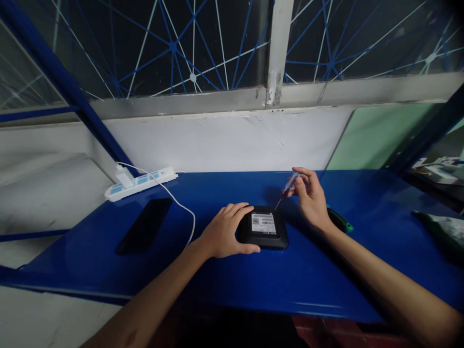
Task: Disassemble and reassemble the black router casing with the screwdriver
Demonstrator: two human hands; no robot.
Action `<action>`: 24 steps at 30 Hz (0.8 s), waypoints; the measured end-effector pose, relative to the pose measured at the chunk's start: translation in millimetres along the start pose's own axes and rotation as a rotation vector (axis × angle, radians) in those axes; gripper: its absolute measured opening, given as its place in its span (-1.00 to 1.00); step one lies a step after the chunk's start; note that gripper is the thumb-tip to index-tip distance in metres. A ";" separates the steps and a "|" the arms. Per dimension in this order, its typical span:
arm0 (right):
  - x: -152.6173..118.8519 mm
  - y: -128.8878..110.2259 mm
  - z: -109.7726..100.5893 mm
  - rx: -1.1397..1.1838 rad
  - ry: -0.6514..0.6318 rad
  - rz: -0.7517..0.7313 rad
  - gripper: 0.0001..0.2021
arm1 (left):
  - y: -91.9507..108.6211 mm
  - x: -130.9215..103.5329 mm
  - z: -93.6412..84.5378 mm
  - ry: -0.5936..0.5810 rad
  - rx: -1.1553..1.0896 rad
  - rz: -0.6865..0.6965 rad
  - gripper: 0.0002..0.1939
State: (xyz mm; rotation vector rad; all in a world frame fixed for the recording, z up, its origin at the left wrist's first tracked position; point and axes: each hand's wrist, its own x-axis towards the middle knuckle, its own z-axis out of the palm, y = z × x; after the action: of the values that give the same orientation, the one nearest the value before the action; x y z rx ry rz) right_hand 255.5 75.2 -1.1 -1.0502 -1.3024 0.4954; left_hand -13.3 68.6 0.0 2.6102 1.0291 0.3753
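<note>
A flat black box point(282, 240) with a white printed label lies on the blue table. My left hand point(226, 231) grips its left side, fingers over the far edge and thumb at the near edge. In my right hand point(310, 195) is a small screwdriver point(289, 185) with a clear and red handle, held between thumb and fingers. Its thin shaft slants down to the box's far right corner; whether the tip sits in a screw is too small to tell. Just right of my right hand lies a green and black handled tool point(340, 220), partly hidden by it.
On the blue table point(217, 285), a black phone-like slab point(144, 226) lies at the left. Behind it are a white power strip point(145, 182) and a plug with a white cable point(177, 202). A green and clear bag point(444, 232) lies far right.
</note>
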 end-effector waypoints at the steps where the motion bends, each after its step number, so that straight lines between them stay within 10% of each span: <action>1: -0.2 -1.0 0.4 0.014 0.002 0.001 -0.66 | 0.2 0.1 -0.3 -0.005 -0.002 -0.003 0.06; 24: 2.2 -8.2 2.1 0.028 0.114 0.003 -0.74 | -5.0 -0.1 3.1 0.022 -0.021 0.010 0.06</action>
State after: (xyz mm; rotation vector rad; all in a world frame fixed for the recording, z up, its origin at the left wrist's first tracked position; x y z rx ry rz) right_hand 252.1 73.8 6.8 -1.0417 -1.1901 0.4482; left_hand -15.3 71.4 -4.7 2.5987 1.0146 0.4163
